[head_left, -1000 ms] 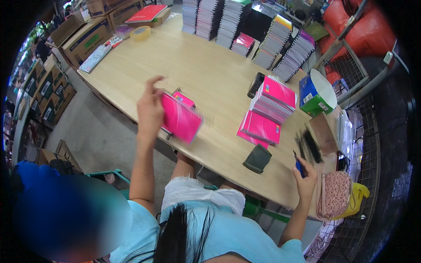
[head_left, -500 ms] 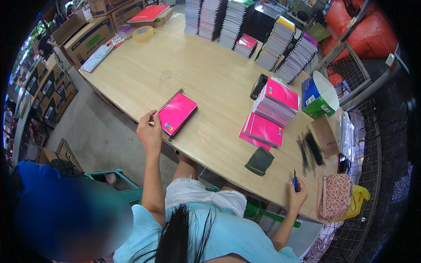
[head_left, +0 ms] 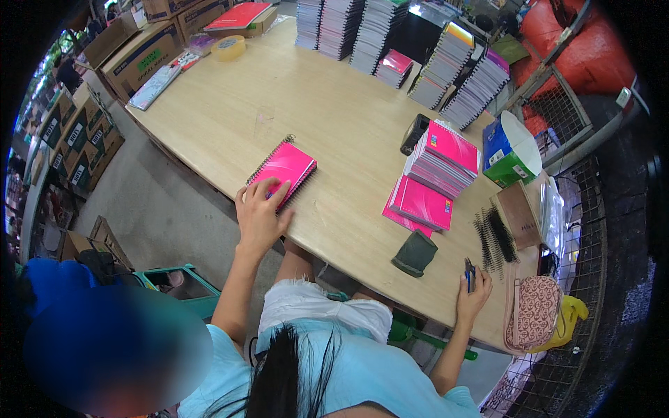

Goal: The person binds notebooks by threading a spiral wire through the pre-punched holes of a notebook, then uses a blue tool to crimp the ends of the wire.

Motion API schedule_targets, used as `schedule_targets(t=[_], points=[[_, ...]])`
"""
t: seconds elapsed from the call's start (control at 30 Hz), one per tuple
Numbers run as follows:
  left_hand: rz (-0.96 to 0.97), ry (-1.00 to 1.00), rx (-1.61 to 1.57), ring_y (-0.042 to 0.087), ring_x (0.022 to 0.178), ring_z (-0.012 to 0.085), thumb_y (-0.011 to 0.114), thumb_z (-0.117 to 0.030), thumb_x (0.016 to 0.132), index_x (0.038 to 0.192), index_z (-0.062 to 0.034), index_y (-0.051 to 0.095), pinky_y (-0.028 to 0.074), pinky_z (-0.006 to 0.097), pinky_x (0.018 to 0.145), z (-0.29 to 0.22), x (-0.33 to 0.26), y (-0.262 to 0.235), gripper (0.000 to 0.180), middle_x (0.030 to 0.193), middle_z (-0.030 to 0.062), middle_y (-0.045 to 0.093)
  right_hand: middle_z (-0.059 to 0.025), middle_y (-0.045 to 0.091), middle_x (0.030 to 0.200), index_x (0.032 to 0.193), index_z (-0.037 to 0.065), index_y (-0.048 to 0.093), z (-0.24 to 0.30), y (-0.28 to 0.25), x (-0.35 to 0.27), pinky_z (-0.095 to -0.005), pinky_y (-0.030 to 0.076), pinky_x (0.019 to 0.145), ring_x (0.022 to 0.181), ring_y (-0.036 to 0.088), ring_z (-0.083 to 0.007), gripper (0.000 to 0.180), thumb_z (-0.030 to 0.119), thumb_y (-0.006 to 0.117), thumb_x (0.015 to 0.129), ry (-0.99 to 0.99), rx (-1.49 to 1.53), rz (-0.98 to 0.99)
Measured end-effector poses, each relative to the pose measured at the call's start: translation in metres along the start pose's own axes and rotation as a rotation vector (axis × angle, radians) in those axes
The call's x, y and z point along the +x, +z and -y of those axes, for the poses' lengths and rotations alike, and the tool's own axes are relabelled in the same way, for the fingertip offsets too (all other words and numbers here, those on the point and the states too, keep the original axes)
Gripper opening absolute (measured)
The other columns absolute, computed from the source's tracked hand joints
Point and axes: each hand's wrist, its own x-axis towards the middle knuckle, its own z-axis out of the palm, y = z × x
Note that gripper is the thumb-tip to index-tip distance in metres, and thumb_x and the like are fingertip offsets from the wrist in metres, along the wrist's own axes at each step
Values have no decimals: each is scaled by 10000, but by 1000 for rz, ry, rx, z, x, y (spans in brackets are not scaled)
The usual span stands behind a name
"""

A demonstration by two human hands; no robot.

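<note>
Pink and already coiled, the notebook (head_left: 291, 163) lies under my spread left hand (head_left: 261, 217), my right hand (head_left: 474, 298) gripping a blue-handled tool (head_left: 470, 276), black coils (head_left: 497, 234) at right unfitted.

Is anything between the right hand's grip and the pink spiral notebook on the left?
Yes: a squarish dark green block sits on the pale table, roughly between them; the left hand's grip partly covers the notebook.
</note>
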Motion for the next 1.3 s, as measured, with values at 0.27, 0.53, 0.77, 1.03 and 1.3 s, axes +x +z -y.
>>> schedule_targets(t=[0.27, 0.53, 0.77, 1.03, 1.3], points=[[-26, 140, -158, 550, 1234, 293, 820, -189, 726, 1287, -177, 676, 418, 466, 1026, -43, 29, -5, 579, 1308, 82, 614, -197, 567, 1299, 1248, 53, 677, 16, -16, 12, -509, 376, 1071, 1215, 495, -397, 528, 188, 814, 757, -82, -60, -9], [385, 916, -596, 603, 1148, 326, 727, -112, 810, 1196, -139, 693, 505, 436, 960, -235, 126, 105, 388, 1235, 101, 624, -208, 493, 1428, 1201, 176, 729, 118, 14, 14, -489, 426, 1080, 1260, 490, -429, 632, 261, 904, 600, -374, 279, 305], [742, 1406, 3, 603, 1095, 317, 712, -131, 774, 978, -232, 767, 550, 429, 881, -303, 160, 144, 235, 1161, 60, 634, -153, 600, 1281, 1015, 67, 749, 61, -37, 54, -419, 475, 967, 1140, 575, -345, 353, 177, 838, 691, -189, 342, 284], [411, 1433, 101, 677, 973, 287, 735, -151, 741, 866, -139, 696, 436, 535, 1035, -307, 172, 74, 131, 878, 59, 701, -54, 628, 1061, 940, 88, 746, -19, 30, 133, -532, 460, 880, 1103, 559, -286, 192, 204, 776, 790, -19, -359, 62], [142, 611, -837, 630, 845, 310, 561, 165, 754, 1254, -107, 670, 526, 366, 763, -171, 102, 0, 579, 997, 142, 596, -157, 674, 1030, 1070, 77, 728, -38, -17, 127, -426, 522, 774, 896, 659, -369, 208, 64, 674, 869, -101, -78, -21]])
